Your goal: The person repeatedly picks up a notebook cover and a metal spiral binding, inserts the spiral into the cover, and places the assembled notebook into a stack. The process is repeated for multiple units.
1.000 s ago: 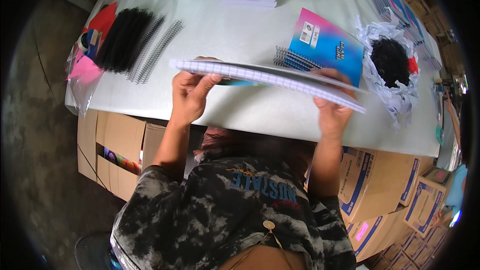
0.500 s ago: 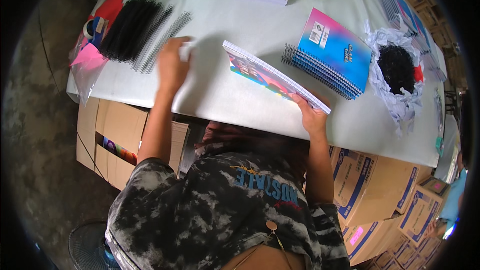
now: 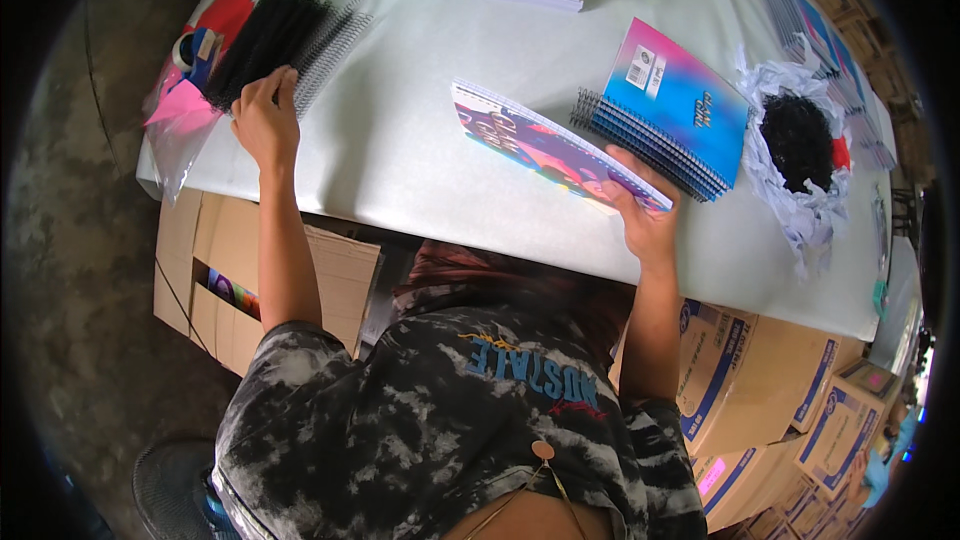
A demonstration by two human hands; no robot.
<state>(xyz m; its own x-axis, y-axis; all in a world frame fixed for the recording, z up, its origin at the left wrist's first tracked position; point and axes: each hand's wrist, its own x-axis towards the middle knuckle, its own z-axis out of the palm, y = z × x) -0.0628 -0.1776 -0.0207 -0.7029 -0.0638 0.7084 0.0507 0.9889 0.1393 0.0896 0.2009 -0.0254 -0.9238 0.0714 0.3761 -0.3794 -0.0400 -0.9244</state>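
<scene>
Notebook (image 3: 545, 145) pinched at near right corner in right hand (image 3: 645, 225) grip, tilted above tabletop (image 3: 400, 150); left hand (image 3: 265, 120) laid open-fingered on black spiral coils (image 3: 290, 40)

Left hand (image 3: 265, 120) reaches far out, fingers curled down; right hand (image 3: 645, 220) raised, grip closed.

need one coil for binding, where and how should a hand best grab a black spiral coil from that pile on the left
Probably pinch a single black plastic spiral coil at its near end, coming from the table's front edge. The coils lie side by side, running away from the person, and the ones on the pile's right edge are loosest, next to the left hand.
</scene>
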